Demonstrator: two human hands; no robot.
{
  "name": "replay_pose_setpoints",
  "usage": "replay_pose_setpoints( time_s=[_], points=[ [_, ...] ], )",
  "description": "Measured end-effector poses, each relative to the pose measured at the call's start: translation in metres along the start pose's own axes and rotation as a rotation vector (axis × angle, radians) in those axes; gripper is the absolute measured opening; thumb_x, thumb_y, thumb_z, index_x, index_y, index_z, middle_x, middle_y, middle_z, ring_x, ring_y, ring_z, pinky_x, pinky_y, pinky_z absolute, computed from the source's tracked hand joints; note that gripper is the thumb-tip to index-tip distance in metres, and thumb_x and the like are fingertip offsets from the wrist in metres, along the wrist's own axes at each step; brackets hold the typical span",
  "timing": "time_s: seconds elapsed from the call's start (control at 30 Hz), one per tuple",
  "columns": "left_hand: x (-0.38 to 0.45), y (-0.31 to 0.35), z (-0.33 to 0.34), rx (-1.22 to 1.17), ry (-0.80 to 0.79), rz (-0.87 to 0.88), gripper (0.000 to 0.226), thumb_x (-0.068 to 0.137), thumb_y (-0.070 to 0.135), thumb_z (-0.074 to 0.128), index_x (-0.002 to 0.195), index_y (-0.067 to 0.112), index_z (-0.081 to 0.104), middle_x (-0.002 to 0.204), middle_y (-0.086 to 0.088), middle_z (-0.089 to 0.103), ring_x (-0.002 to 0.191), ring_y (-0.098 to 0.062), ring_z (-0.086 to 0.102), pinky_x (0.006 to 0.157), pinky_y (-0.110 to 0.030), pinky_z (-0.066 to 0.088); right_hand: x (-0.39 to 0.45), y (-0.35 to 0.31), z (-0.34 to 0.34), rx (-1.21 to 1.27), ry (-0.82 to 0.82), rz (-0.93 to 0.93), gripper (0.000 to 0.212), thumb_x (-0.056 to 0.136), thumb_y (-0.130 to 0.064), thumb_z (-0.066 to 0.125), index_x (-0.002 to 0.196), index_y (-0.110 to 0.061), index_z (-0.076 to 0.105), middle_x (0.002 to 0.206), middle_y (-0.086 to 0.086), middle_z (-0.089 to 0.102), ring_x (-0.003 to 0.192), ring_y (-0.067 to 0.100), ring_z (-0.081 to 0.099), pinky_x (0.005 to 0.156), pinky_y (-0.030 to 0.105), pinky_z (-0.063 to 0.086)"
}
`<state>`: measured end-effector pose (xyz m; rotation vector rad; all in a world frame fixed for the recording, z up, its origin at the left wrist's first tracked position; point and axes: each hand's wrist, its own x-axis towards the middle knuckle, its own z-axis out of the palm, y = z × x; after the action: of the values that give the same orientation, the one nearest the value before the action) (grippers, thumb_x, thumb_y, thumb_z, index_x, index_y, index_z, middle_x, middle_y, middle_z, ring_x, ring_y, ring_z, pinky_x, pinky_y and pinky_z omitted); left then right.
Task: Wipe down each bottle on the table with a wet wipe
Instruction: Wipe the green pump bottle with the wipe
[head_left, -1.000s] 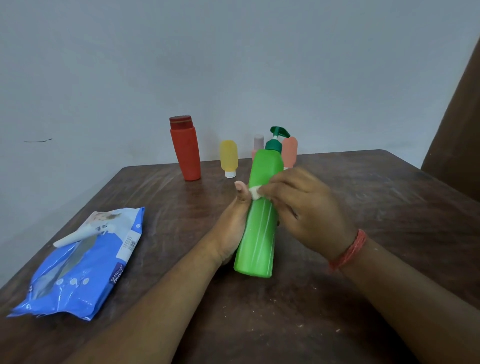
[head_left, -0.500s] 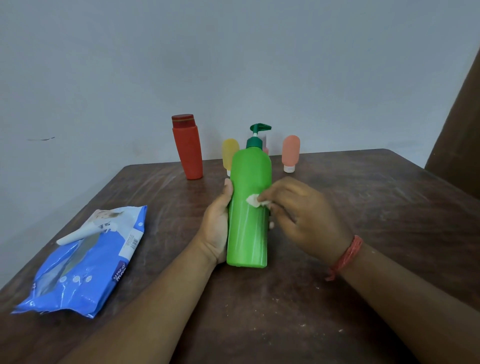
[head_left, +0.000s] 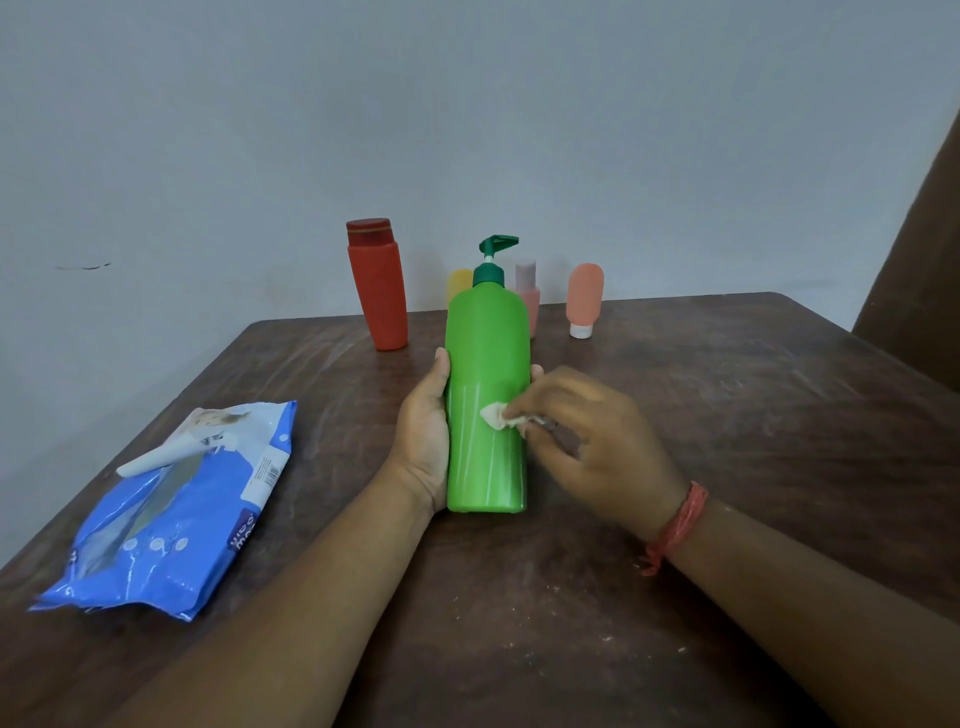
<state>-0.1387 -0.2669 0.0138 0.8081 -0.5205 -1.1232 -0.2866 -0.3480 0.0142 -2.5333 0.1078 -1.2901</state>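
A tall green pump bottle (head_left: 485, 364) stands upright on the brown table (head_left: 727, 405). My left hand (head_left: 423, 436) grips it from the left side, fingertips showing past its right edge. My right hand (head_left: 597, 447) pinches a small crumpled white wet wipe (head_left: 495, 415) and presses it against the bottle's front, about halfway up. Behind it stand a red-orange bottle (head_left: 378, 286), a yellow tube (head_left: 458, 286) mostly hidden by the green bottle, a small pink bottle (head_left: 527, 291) and a peach tube (head_left: 584, 299).
A blue pack of wet wipes (head_left: 171, 514) lies at the table's left edge with its flap lifted. A pale wall rises just behind the table. A dark brown panel (head_left: 919, 291) stands at the far right.
The green bottle has gone from tilted to upright. My right hand with the wipe has slid down the bottle's front, from near the shoulder to mid-height.
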Motion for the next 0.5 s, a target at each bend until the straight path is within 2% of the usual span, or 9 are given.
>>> replay_pose_setpoints(
  time_s=[0.13, 0.27, 0.4, 0.5],
  points=[
    [0.0006, -0.0019, 0.0025, 0.044, 0.035, 0.006, 0.066, 0.103, 0.057, 0.033, 0.113, 0.004, 0.071, 0.097, -0.02, 0.074, 0.075, -0.029, 0.073, 0.065, -0.037, 0.062, 0.0094, 0.004, 0.0026, -0.017, 0.163, 0.127, 0.02, 0.088, 0.004, 0.066, 0.103, -0.008, 0.072, 0.101, 0.001, 0.065, 0.093, 0.006, 0.058, 0.084, 0.022, 0.049],
    [-0.0005, -0.0005, 0.0005, 0.042, 0.029, 0.003, 0.071, 0.103, 0.058, 0.03, 0.104, 0.006, 0.078, 0.101, -0.018, 0.075, 0.082, -0.028, 0.074, 0.073, -0.037, 0.061, -0.0001, 0.0014, 0.0009, 0.013, 0.074, 0.011, 0.017, 0.089, 0.002, 0.067, 0.102, -0.007, 0.073, 0.099, 0.001, 0.065, 0.093, 0.011, 0.063, 0.087, 0.024, 0.051],
    [0.0007, -0.0012, 0.0027, 0.067, 0.052, 0.013, 0.064, 0.103, 0.055, 0.034, 0.111, 0.004, 0.071, 0.092, -0.019, 0.074, 0.071, -0.029, 0.072, 0.061, -0.035, 0.061, 0.0067, 0.0062, 0.0016, -0.036, 0.188, 0.126, 0.022, 0.087, 0.007, 0.066, 0.101, -0.009, 0.072, 0.099, 0.002, 0.065, 0.093, 0.002, 0.057, 0.086, 0.008, 0.04],
    [-0.0002, 0.0, 0.002, 0.053, 0.041, 0.02, 0.067, 0.104, 0.054, 0.032, 0.098, 0.006, 0.079, 0.088, -0.017, 0.076, 0.07, -0.026, 0.073, 0.06, -0.034, 0.061, 0.0014, 0.003, 0.0013, 0.014, 0.133, 0.081, 0.017, 0.089, 0.003, 0.067, 0.101, -0.007, 0.073, 0.099, 0.002, 0.065, 0.093, 0.009, 0.062, 0.085, 0.016, 0.046]
  ],
)
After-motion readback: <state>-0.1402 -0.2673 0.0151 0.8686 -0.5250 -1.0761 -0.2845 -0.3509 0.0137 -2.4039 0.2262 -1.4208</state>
